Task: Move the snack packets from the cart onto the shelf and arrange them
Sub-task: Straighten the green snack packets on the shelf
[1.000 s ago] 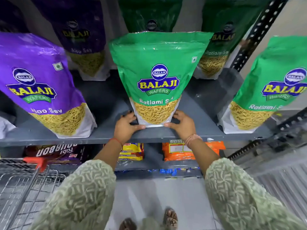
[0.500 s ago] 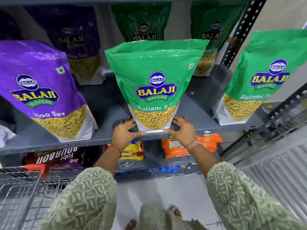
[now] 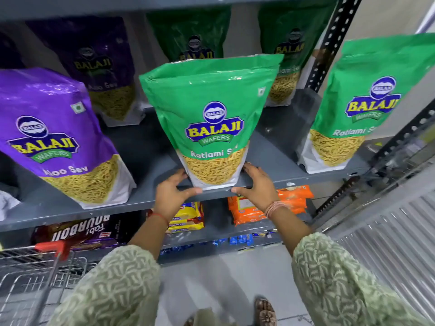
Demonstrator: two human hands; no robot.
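Note:
A green Ratlami Sev packet [image 3: 211, 114] stands upright at the front edge of the grey shelf [image 3: 141, 203]. My left hand [image 3: 171, 194] grips its lower left corner, thumb across the front. My right hand [image 3: 256, 184] grips its lower right corner the same way. A purple Aloo Sev packet [image 3: 54, 137] stands to the left and another green packet [image 3: 357, 102] to the right. Further purple [image 3: 94, 64] and green packets [image 3: 287, 50] stand in the back row. The wire cart [image 3: 30, 274] with a red handle sits at the lower left; its contents are hidden.
The lower shelf holds a brown Bourbon pack [image 3: 77, 231], yellow packs [image 3: 188, 217], orange packs [image 3: 254, 208] and blue packs [image 3: 240, 240]. A black perforated upright [image 3: 329, 45] bounds the shelf on the right, with a ribbed metal surface [image 3: 388, 243] below it. Grey floor lies underfoot.
Both hands have stayed on the green packet's bottom corners. The view has shifted, so the shelf and packets sit lower and further left in frame.

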